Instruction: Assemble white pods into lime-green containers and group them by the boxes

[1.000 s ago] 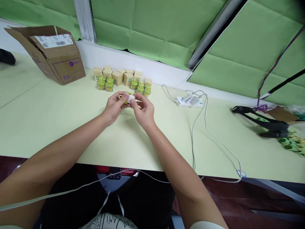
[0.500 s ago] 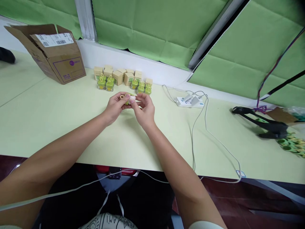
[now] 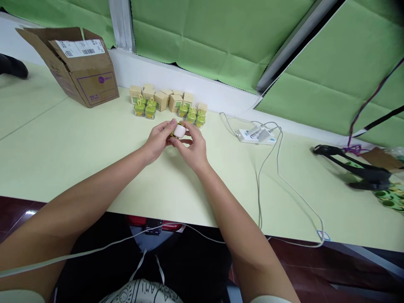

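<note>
Both my hands meet above the table, closed around a small rounded green-rimmed piece with a pale, whitish face (image 3: pixel 179 131) turned up toward me. My left hand (image 3: pixel 158 139) grips its left edge between thumb and fingers. My right hand (image 3: pixel 195 148) holds the right side, its thumb below and forefinger along the top. Part of the piece is hidden by the fingers. Just beyond it stand small green-topped jars with looped handles, one group on the left (image 3: pixel 145 107) and another on the right (image 3: pixel 192 116).
Small tan cardboard boxes (image 3: pixel 161 101) line up behind the jars. An open carton (image 3: pixel 91 80) stands at the back left. To the right lie a white power strip (image 3: pixel 257 136) with trailing cables, a black stand-like object (image 3: pixel 362 168) and green pieces (image 3: pixel 391 197).
The held piece has been turned so its whitish face shows more fully. My right thumb has slid off that face to its lower edge. The view has shifted slightly.
</note>
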`<state>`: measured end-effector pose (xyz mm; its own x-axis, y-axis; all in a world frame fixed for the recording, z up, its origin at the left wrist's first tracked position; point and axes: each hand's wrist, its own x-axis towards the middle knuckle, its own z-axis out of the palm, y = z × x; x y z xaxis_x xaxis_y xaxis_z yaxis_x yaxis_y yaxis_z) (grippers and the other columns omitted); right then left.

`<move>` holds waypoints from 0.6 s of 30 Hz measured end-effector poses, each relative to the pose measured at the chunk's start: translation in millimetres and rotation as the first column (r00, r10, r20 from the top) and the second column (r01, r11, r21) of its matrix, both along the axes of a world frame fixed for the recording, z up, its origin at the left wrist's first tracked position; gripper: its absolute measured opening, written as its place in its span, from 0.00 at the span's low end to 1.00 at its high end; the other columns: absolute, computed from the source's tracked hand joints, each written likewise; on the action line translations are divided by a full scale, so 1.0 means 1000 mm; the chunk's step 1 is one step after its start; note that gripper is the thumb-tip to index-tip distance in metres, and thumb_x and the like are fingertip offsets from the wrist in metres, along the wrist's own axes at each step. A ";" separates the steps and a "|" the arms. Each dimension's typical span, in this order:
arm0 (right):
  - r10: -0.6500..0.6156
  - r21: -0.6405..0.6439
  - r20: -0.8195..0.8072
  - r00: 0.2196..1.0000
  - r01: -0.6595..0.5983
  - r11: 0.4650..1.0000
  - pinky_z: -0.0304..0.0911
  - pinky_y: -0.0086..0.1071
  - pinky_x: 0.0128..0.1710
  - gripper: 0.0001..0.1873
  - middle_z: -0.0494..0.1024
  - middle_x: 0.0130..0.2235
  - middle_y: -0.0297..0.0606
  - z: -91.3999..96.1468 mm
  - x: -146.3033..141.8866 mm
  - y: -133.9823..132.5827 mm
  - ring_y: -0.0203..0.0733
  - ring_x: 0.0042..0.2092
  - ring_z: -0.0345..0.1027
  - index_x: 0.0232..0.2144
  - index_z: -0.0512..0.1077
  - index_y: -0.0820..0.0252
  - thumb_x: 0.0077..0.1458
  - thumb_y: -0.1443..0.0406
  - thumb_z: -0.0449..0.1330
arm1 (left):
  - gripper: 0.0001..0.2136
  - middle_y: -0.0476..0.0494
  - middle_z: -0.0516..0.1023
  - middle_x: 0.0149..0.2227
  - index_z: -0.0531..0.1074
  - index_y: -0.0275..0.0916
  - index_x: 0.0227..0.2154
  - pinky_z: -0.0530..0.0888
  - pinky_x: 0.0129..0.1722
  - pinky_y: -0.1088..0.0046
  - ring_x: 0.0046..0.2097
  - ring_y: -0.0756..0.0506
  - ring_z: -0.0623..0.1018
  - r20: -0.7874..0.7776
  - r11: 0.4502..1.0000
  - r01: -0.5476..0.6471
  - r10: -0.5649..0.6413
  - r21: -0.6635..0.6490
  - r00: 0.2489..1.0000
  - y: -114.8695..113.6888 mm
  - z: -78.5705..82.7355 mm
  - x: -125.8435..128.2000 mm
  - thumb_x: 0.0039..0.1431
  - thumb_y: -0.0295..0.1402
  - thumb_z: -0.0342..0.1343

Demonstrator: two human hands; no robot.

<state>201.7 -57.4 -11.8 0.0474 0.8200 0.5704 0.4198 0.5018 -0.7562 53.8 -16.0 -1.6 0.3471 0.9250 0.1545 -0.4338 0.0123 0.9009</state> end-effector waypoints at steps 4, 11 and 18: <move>-0.022 0.051 0.043 0.999 0.020 0.999 0.82 0.47 0.55 0.26 0.81 0.59 0.41 0.005 0.000 -0.003 0.48 0.55 0.76 0.59 0.74 0.48 0.60 0.54 0.70 | 0.26 0.45 0.82 0.36 0.77 0.39 0.41 0.79 0.30 0.75 0.34 0.48 0.83 -0.049 1.000 0.007 -0.006 0.014 0.999 -0.002 0.002 0.000 0.61 0.59 0.68; -0.170 0.250 0.173 0.970 0.124 0.960 0.80 0.48 0.52 0.19 0.78 0.53 0.47 0.006 0.009 0.001 0.51 0.56 0.74 0.56 0.73 0.52 0.64 0.61 0.64 | 0.25 0.50 0.82 0.32 0.75 0.40 0.47 0.74 0.23 0.78 0.27 0.51 0.79 -0.201 0.982 -0.035 0.072 0.184 0.977 -0.010 0.005 0.002 0.53 0.46 0.78; -0.262 0.271 0.260 0.930 0.190 0.943 0.79 0.45 0.48 0.22 0.74 0.53 0.45 0.005 0.014 0.003 0.49 0.50 0.73 0.59 0.73 0.49 0.62 0.63 0.65 | 0.23 0.49 0.79 0.28 0.79 0.38 0.41 0.76 0.23 0.75 0.24 0.50 0.77 -0.150 0.957 -0.099 0.143 0.272 0.978 -0.002 0.002 0.000 0.60 0.55 0.71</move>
<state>215.2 -54.9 -6.6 0.0196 0.6454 0.7636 0.7246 0.5171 -0.4556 53.9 -18.0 0.3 0.2766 0.8964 0.3463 -0.2615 -0.2766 0.9247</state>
